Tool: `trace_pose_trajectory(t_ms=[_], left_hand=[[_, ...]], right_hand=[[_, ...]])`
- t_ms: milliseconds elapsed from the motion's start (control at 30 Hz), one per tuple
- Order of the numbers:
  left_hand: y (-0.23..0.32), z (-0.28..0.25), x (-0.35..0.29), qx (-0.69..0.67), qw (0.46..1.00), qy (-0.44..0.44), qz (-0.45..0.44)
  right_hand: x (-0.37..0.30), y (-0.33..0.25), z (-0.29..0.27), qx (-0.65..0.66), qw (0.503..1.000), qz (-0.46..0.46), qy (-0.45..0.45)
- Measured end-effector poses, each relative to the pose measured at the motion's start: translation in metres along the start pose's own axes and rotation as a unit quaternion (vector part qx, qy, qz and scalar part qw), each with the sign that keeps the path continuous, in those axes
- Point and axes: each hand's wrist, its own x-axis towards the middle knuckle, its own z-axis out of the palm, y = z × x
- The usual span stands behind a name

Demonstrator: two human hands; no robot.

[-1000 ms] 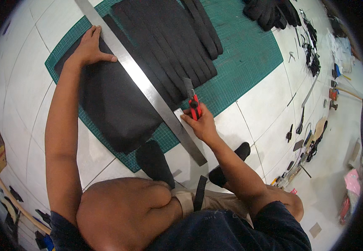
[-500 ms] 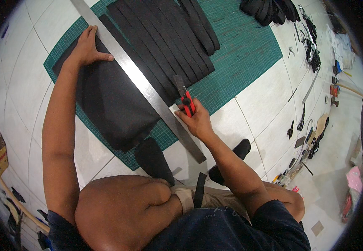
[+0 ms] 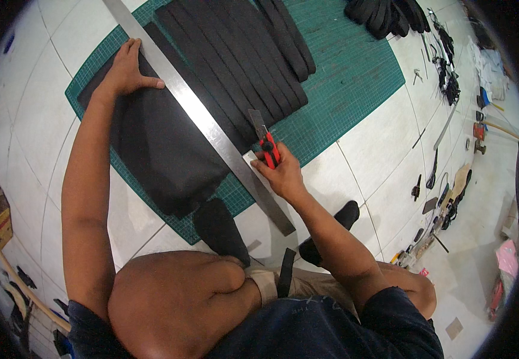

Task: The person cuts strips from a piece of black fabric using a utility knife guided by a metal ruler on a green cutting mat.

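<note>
A long steel ruler (image 3: 202, 119) lies slantwise over a black sheet of material (image 3: 161, 140) on a green cutting mat (image 3: 352, 78). My left hand (image 3: 127, 73) presses down at the ruler's far part, thumb spread from the fingers, its tips at the metal edge. In my right hand (image 3: 283, 173) is a red and black utility knife (image 3: 269, 151), its blade extended and pointing away from me. A small pale flat piece (image 3: 249, 157) shows by my right fingertips, beside the ruler; whether I grip it is unclear. Right of the ruler lie several cut black strips (image 3: 229, 60).
My dark-socked foot (image 3: 216, 224) rests at the mat's near edge. The other foot (image 3: 346, 215) is on the white tiles to the right. A bundle of black straps (image 3: 385, 15) sits beyond the mat. Scattered tools and cords (image 3: 448, 191) line the right side.
</note>
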Motion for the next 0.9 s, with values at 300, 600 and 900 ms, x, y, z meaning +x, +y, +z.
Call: trace_pose_trajectory(t_ms=[300,600,900], left_hand=[[-0.001,-0.003,0.000,0.025,0.999,-0.040,-0.017],[0.024,-0.023,0.000,0.106,0.991,-0.076,-0.022],[0.033,-0.026,0.002,0.083,0.991,-0.096,-0.049]], right_hand=[[0.001,0.001,0.004,0.045,0.999,-0.022,-0.001],[0.013,-0.022,-0.053,-0.130,0.980,0.014,0.149],[0.117,-0.131,0.025,-0.182,0.977,-0.099,-0.057]])
